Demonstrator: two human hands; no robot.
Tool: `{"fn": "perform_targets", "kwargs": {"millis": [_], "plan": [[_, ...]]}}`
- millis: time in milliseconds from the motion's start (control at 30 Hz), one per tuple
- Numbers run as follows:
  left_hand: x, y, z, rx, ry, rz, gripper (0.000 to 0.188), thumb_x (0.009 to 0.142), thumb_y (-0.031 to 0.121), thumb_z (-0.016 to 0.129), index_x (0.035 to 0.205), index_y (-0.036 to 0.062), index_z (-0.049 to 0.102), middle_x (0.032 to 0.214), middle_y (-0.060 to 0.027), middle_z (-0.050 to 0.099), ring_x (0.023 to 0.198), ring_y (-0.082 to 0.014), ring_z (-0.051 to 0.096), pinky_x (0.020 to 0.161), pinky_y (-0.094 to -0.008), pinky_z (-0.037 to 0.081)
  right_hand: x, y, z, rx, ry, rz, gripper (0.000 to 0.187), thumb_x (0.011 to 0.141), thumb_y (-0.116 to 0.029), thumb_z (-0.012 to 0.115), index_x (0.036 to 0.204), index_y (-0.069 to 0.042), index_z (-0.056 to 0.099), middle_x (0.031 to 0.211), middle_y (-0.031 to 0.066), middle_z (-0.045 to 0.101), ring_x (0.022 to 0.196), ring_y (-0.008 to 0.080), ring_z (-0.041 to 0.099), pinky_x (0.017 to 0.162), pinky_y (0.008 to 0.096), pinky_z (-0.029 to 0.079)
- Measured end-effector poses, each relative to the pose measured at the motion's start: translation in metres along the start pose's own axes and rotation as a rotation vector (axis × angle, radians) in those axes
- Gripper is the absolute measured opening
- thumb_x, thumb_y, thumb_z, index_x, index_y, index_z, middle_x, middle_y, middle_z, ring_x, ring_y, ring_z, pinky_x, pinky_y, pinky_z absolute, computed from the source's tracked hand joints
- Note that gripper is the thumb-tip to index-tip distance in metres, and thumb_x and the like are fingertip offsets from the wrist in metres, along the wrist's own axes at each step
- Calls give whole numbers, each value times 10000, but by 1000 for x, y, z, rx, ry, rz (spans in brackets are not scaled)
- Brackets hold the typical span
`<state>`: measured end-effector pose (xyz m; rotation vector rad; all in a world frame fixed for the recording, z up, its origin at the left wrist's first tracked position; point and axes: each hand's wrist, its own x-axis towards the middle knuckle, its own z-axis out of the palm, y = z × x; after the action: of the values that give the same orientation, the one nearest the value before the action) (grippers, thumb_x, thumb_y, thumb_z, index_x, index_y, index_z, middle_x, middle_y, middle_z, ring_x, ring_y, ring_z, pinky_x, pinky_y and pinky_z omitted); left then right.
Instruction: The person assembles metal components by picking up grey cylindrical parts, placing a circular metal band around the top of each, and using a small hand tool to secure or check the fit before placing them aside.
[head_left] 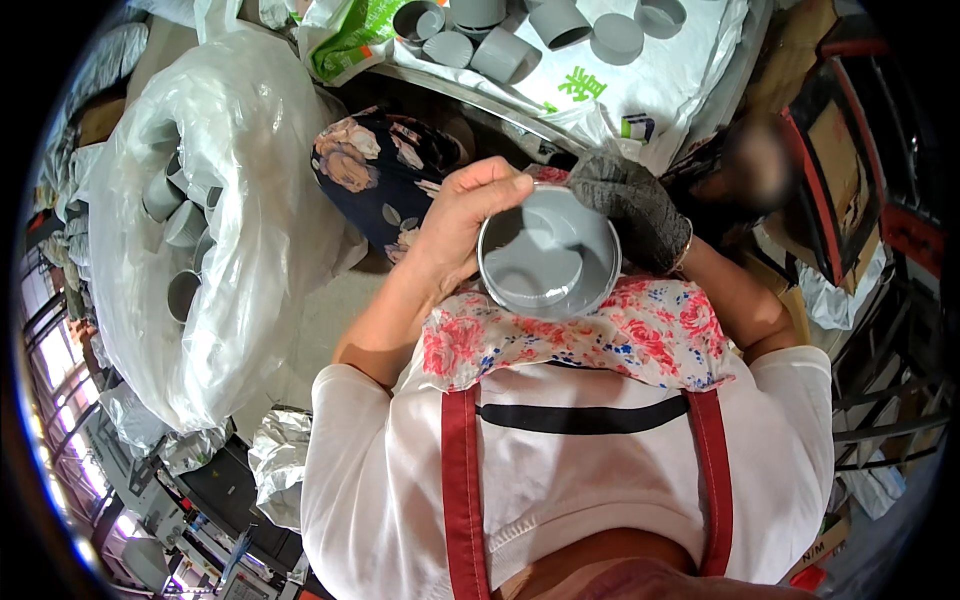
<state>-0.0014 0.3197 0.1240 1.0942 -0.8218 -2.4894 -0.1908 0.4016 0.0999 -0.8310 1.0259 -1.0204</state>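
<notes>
In front of my chest I hold a round grey plastic pipe cap [545, 268], its open mouth tilted up toward me so its smooth inside shows. My bare left hand [468, 210] is closed on its upper left rim, thumb at the edge. On the other side my right hand [628, 208], in a dark grey knitted glove, is curled against the upper right rim. The glove's fingertips are partly hidden, and whether they hold anything else cannot be made out.
At the left stands a large clear plastic bag [240, 200] with several grey fittings [185, 222] inside. Ahead, more grey fittings [500, 55] lie on a white plastic sheet [640, 85] with green print. A black and red frame [815, 170] stands at the right.
</notes>
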Motion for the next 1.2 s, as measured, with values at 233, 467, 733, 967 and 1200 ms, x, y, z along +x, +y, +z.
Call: {"fn": "perform_targets", "kwargs": {"millis": [233,467,733,967,1200], "plan": [[-28,35,-6,233,199,488,58,763,48,586,804,8,585,897,-123,627,804,-162,587,742,-261,466,63,5,-9,-1078,64,-939,221,768,-133,569,952,-12,562,845,93,566,782,217,551,670,261,449],[-142,119,-45,442,1518,1760,430,846,352,388,1129,44,487,1222,-108,445,1223,-237,296,981,-483,189,213,34,-54,-1204,235,-208,339,828,-299,489,1046,-43,536,1018,166,560,936,331,534,805,376,421],[-49,59,-75,525,689,1105,75,824,-22,479,845,-29,551,1012,-163,575,971,-242,541,891,-380,397,276,71,-60,-1733,-180,122,337,821,-118,387,1142,-79,482,1193,156,456,1060,285,507,889,389,410],[41,49,-28,1487,450,1020,331,748,91,605,1063,14,536,1213,-176,444,1143,-328,394,952,-421,293,183,47,-93,-1500,-357,-468,248,742,-251,566,920,-81,594,786,105,609,692,206,585,604,327,469],[74,11,18,1024,-60,669,172,745,125,636,725,-26,556,706,-76,536,713,-200,480,690,-287,389,36,-15,-100,-1146,119,-751,322,722,-275,599,942,-42,569,962,135,554,864,284,566,737,365,457]]}}
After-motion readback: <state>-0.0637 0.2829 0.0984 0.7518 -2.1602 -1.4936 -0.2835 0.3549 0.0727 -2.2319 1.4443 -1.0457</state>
